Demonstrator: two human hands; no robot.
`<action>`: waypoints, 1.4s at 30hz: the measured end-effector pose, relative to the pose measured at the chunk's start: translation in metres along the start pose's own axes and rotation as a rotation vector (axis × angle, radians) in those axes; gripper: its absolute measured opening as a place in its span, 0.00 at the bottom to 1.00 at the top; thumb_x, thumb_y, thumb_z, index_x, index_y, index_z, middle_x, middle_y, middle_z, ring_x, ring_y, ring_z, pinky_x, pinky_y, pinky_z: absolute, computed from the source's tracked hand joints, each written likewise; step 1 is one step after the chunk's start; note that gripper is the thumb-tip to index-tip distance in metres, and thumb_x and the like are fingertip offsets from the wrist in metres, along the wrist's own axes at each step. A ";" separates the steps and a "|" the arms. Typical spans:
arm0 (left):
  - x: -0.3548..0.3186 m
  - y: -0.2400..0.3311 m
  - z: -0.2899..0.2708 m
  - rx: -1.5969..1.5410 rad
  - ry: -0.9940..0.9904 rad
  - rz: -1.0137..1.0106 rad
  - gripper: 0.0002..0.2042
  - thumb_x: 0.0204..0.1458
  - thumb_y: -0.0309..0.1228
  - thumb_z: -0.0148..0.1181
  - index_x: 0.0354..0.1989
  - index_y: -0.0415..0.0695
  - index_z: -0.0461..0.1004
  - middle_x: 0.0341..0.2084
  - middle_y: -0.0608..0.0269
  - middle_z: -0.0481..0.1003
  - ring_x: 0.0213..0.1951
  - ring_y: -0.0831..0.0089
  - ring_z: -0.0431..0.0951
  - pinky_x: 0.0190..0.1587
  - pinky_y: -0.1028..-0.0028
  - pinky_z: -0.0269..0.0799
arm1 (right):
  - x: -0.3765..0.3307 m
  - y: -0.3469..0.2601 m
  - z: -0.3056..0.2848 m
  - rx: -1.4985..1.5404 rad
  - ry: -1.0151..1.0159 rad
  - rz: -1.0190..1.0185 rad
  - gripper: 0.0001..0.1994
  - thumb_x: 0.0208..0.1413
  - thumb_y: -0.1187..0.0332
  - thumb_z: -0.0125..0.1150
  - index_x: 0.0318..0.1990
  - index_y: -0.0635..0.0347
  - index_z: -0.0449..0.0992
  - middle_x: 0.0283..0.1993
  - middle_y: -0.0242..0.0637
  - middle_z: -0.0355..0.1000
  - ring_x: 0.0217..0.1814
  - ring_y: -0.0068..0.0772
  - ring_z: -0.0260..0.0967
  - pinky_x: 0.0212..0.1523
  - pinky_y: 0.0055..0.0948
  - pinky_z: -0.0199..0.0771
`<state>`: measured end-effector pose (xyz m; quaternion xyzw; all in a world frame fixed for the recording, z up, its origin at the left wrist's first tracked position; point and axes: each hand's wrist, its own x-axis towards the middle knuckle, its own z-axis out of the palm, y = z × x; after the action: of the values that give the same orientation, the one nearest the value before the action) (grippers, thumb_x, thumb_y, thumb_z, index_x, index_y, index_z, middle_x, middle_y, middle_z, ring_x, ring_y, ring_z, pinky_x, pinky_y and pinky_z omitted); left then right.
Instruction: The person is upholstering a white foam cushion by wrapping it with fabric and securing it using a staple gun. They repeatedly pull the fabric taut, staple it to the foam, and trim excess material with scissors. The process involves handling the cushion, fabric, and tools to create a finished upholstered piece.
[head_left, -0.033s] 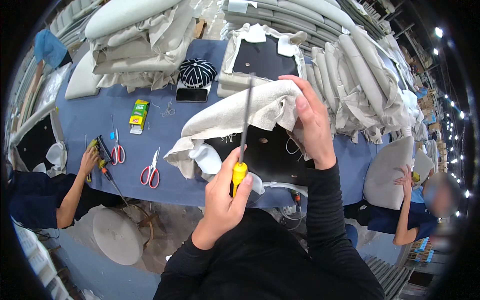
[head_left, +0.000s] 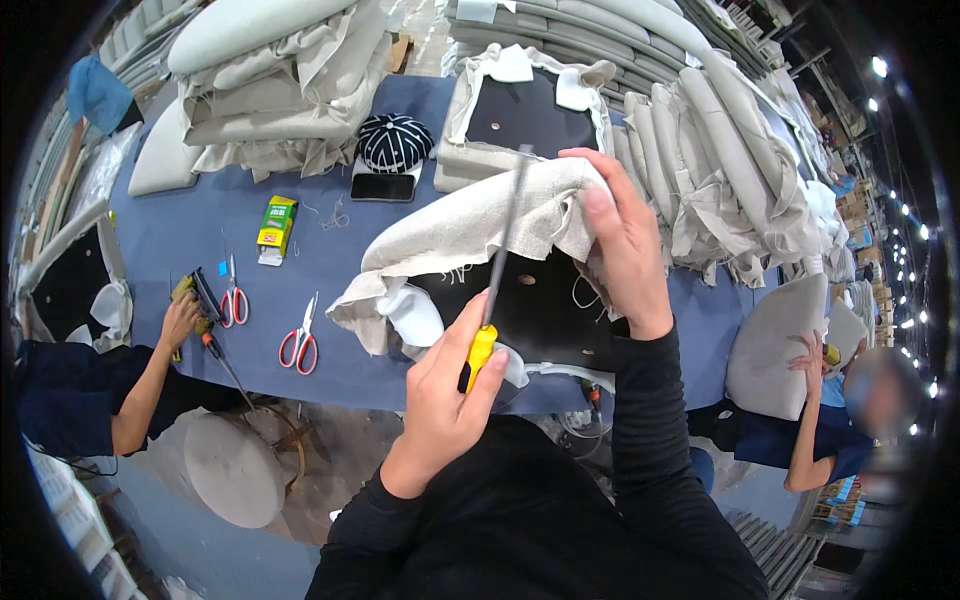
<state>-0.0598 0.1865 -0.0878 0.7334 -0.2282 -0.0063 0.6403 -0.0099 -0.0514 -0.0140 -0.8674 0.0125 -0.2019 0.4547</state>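
Observation:
My left hand [head_left: 446, 395] is wrapped round the yellow handle of a screwdriver [head_left: 480, 345]. Its long grey shaft points up and leans right, crossing in front of a beige upholstered seat pad [head_left: 490, 215]. With its fingers behind the pad's upper right corner and its thumb in front, my right hand [head_left: 630, 240] grips the pad and holds it tilted up. The black underside board [head_left: 490, 305] faces me, with loose fabric edges, frayed threads and a white padding piece [head_left: 411, 316] around it. The shaft's tip is blurred.
Red-handled scissors [head_left: 298, 350], a second pair [head_left: 234, 303] and a green-yellow box [head_left: 277, 228] lie left on the blue table. Behind are a striped cap [head_left: 394, 143], phone [head_left: 382, 187] and stacked pads [head_left: 280, 80]. Co-workers' hands are at left [head_left: 182, 318] and right [head_left: 810, 358].
The screwdriver has tipped further to the right, its shaft swinging across the pad with my left hand. My right hand and the pad have hardly moved.

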 end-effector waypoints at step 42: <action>-0.024 -0.023 -0.041 0.190 0.314 0.279 0.17 0.49 0.17 0.78 0.48 0.32 0.84 0.42 0.50 0.85 0.42 0.65 0.86 0.47 0.71 0.81 | -0.022 -0.021 0.027 -0.130 0.104 -0.106 0.21 0.66 0.54 0.65 0.61 0.52 0.80 0.45 0.42 0.85 0.47 0.40 0.85 0.52 0.35 0.80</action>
<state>-0.0609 0.2350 -0.1088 0.7437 -0.2245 0.2178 0.5908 -0.0238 -0.0135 -0.0184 -0.8829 0.0030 -0.2691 0.3848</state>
